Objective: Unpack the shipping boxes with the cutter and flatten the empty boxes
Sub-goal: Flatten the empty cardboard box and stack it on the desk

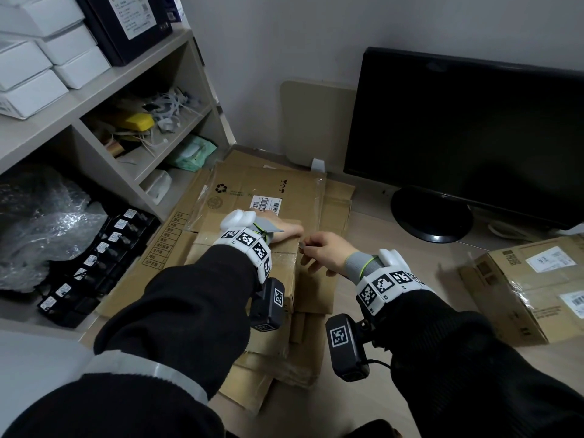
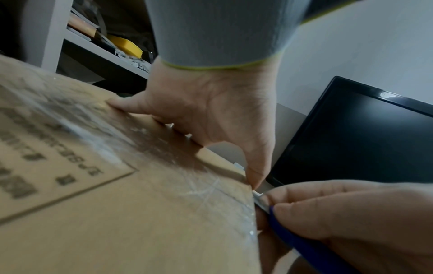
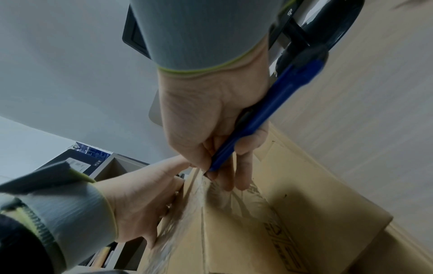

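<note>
Black sleeves fill the bottom of the head view, reaching over a taped cardboard box that stands on a pile of flattened cardboard on the floor. At the box's top right edge the blue cutter runs slantwise, its long axis going from the butt near the right wrist down to the tip, which points at the tape on that edge; the blade is barely visible in the left wrist view. Around it stand a shelf unit with white boxes and clutter on the left, a dark monitor on its round foot to the right, and another labelled shipping box further right, well apart. The left hand lies on the box top with its fingers bent over the far edge and the thumb at the corner, just beside the cutter's tip. The right hand has thumb and fingers curled round the cutter's handle, the lower fingers stretched against the box's side.
</note>
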Motion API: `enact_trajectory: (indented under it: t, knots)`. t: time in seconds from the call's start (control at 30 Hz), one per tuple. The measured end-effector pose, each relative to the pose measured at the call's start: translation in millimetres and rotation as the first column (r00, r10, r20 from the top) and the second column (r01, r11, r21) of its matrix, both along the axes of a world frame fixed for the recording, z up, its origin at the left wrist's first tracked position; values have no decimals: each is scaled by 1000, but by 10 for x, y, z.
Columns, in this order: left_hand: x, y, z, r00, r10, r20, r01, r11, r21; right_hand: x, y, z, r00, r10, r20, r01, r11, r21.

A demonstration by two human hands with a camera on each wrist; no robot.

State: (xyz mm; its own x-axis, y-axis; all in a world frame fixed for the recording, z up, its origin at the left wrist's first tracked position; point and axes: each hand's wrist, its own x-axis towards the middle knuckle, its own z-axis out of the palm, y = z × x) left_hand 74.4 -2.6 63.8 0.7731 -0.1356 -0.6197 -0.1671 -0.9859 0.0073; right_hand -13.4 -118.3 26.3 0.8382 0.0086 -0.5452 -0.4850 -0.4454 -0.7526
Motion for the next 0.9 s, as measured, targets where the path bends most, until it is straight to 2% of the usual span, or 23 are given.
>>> enact_trajectory:
  t: [0.13,0.4,0.6,0.9]
  knots:
    - [-17,11,-34,1000,13,26,-13,1000,0,-36,-20,-23,997,72,-12,-73,997,-18]
    - [-36,29,-94,998,30,47,-30,1000,4,-61,-31,-15,993,100,-58,-99,995,10]
    - [-54,48,-181,992,49,119,-53,998,26,-31,-29,32,992,121,23,-119,990,-73]
    - [-7,71,-211,995,33,95,-36,999,28,-60,-30,-52,992,91,-82,-84,993,81]
